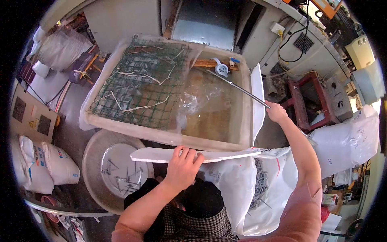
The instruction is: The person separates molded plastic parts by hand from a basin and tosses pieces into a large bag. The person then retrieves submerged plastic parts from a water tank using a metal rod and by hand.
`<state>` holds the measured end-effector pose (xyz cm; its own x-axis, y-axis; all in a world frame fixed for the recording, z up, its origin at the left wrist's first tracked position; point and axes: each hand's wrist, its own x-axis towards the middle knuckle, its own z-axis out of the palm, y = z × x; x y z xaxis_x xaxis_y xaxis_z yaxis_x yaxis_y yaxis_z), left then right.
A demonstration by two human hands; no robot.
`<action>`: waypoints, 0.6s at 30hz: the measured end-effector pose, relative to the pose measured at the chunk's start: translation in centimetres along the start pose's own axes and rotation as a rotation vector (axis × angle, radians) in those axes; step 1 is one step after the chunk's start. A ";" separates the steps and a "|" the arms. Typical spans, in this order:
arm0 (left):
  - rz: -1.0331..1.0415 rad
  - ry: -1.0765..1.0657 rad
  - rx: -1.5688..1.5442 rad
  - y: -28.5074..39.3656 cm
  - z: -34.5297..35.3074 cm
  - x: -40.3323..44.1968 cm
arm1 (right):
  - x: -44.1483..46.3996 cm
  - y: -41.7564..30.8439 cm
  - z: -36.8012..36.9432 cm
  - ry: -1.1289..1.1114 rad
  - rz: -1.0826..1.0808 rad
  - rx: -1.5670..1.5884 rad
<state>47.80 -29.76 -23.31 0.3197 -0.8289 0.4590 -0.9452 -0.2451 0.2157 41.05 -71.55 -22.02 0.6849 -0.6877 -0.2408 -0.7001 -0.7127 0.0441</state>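
Note:
My right hand point(277, 112) is closed around the end of a thin metal rod point(246, 92). The rod slants left over a large pale water tub point(193, 142), its far tip near a wooden board point(209, 63). My left hand point(183, 167) grips a long white foam-like strip point(151, 154) along the tub's near side, fingers curled over its upper edge. A green net point(137, 86) with thin pale strips on it covers the tub's left half. Clear plastic film point(201, 99) lies in the brownish water on the right. A white ring-shaped fitting point(221, 69) rests on the wooden board.
A round basin point(90, 165) with several thin grey pieces stands at the lower left. An open white plastic bag point(278, 197) of grey pieces is at the lower right. Full sacks point(60, 163) stand left, another bag point(342, 137) right, near a red metal frame point(296, 97).

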 end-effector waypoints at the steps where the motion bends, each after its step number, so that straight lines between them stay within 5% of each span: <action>1: -0.003 0.000 -0.001 -0.1 0.1 0.0 | 0.1 -0.1 0.2 -0.002 -0.001 -0.002; 18: -0.030 0.006 0.003 0.1 0.0 0.3 | 0.4 -0.6 3.8 -0.002 0.103 0.099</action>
<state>47.81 -29.99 -23.18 0.3481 -0.8183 0.4575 -0.9354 -0.2710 0.2270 40.94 -70.85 -25.83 0.6078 -0.7564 -0.2419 -0.7834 -0.6209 -0.0267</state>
